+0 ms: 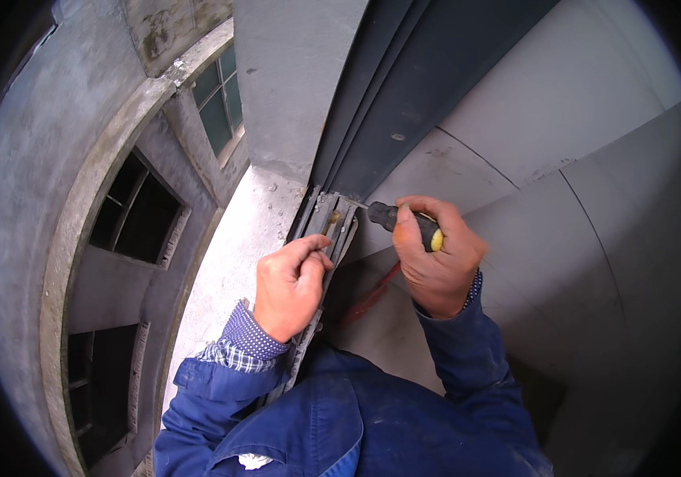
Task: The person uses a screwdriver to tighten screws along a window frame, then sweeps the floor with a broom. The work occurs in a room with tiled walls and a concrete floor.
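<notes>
My right hand [436, 262] is closed round a black and yellow screwdriver [384, 215], whose thin shaft points left at the top end of a grey metal window track [323, 208], near the foot of a dark grey metal frame [388, 87]. My left hand [289, 286] grips the track lower down, its fingers curled over it. A small brownish patch or piece [332, 219] sits in the track above my left fingers; I cannot tell what it is.
A pale ledge [213, 262] with crumbs runs left of the track, beside a grey pillar [285, 71]. Outside at left, building walls [30, 199] hold windows. A tiled surface [555, 238] lies at right. A red object [364, 306] lies below, between my hands, partly hidden.
</notes>
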Demonstrator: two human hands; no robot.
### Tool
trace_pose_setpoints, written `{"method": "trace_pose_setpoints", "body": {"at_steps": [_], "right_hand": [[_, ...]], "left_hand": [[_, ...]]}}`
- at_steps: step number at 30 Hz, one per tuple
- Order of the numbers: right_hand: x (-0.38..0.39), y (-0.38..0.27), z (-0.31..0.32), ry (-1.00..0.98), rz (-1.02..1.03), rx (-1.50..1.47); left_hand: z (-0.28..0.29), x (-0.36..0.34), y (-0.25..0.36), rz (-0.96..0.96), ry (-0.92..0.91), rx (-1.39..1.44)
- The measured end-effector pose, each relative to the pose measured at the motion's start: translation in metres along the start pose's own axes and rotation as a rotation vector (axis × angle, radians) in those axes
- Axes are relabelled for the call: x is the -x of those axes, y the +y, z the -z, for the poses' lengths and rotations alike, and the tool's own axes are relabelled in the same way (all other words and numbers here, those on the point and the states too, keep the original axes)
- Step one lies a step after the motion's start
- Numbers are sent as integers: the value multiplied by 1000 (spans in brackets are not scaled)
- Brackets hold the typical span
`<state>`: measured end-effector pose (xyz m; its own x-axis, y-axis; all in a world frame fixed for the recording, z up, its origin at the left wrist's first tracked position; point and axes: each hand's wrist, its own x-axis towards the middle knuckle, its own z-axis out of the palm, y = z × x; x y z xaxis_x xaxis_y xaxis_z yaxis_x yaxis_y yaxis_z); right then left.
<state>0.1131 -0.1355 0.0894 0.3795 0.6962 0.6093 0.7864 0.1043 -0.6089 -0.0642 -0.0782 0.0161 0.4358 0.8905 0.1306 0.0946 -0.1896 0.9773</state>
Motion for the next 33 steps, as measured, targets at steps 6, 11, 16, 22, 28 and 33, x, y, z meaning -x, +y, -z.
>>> {"method": "trace_pose_setpoints", "body": {"at_steps": [6, 11, 16, 22, 28, 33], "right_hand": [[3, 8, -13, -12, 23, -42], [5, 16, -26, -12, 72, -50], [9, 32, -39, -18, 177, -37], [11, 40, -38, -19, 213, -44], [19, 39, -33, -33, 134, -60], [22, 42, -32, -33, 149, -71]], "left_hand": [[3, 1, -13, 176, 87, 69], [-1, -2, -28, 220, 88, 42], [-9, -3, -31, 238, 108, 33], [-17, -17, -25, 313, 107, 145], [-21, -27, -28, 344, 131, 237], [-23, -27, -34, 330, 129, 313]]}}
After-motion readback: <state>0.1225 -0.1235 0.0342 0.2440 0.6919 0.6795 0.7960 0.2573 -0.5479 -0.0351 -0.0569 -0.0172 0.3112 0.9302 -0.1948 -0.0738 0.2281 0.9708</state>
